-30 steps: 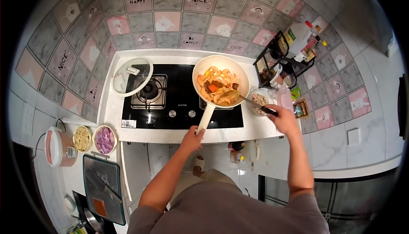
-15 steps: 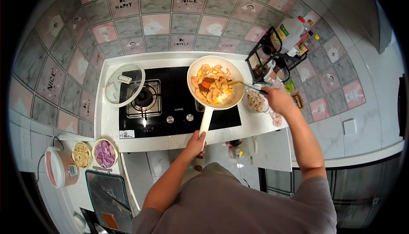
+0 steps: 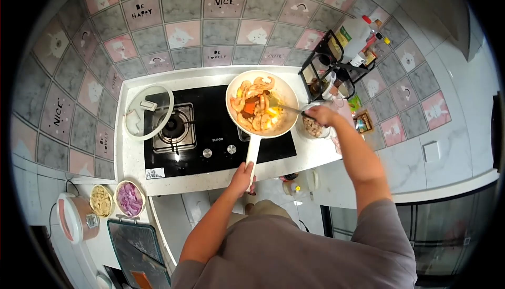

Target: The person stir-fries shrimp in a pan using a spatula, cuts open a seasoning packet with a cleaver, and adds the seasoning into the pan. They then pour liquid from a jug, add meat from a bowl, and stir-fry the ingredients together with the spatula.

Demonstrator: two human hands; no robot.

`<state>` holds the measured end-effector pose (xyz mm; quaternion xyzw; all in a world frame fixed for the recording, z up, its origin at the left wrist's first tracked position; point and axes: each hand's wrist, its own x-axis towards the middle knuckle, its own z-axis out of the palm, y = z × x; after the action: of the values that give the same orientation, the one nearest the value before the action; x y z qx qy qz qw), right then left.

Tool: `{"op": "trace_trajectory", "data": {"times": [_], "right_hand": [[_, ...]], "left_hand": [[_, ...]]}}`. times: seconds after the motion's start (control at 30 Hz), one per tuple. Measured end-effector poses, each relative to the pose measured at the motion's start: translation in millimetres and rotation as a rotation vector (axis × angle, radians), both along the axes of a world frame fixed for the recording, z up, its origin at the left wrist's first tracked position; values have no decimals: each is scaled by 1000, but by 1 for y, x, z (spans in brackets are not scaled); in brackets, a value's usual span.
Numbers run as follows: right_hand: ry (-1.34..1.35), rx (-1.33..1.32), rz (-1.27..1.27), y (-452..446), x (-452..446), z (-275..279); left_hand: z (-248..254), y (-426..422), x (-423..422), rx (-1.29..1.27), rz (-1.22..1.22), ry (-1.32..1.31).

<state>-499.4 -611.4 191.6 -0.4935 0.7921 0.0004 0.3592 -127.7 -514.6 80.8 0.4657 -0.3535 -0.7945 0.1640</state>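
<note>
My left hand (image 3: 242,177) is closed around the long handle of a cream frying pan (image 3: 288,90), which sits over the right burner. Shrimp (image 3: 256,86) lie in the pan with a reddish-brown seasoning (image 3: 250,108) and yellowish oil. My right hand (image 3: 322,115) grips the dark handle of a spatula (image 3: 290,109), its blade down among the food on the pan's right side. Just under that hand, a clear bowl of pale chopped pieces (image 3: 313,128) stands on the counter, partly covered by the hand.
A glass lid (image 3: 169,111) rests beside the left burner (image 3: 172,125). A black rack (image 3: 336,60) with bottles stands in the right corner. On the left counter are a bowl of purple onion pieces (image 3: 129,198), a bowl of pale slices (image 3: 101,200), a lidded container (image 3: 79,218) and a cutting board (image 3: 134,241) with a knife.
My right hand and the spatula have moved left, further into the pan, and the shrimp have been pushed toward its far left side. My left hand keeps hold of the handle.
</note>
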Motion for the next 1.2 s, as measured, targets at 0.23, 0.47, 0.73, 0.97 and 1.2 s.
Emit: {"op": "trace_trajectory", "data": {"times": [0.23,0.47,0.73,0.97,1.2], "right_hand": [[499,-368,478,16,26,61],[664,-469,499,29,21,102],[516,-547,466,42,84,25],[419,-459,291,129,98,105],[480,-428,174,110,94,60]], "left_hand": [[10,3,0,9,49,-42],[8,4,0,24,50,-27],[8,3,2,24,33,-25],[2,2,0,9,25,-15],[7,2,2,11,6,-6]]}}
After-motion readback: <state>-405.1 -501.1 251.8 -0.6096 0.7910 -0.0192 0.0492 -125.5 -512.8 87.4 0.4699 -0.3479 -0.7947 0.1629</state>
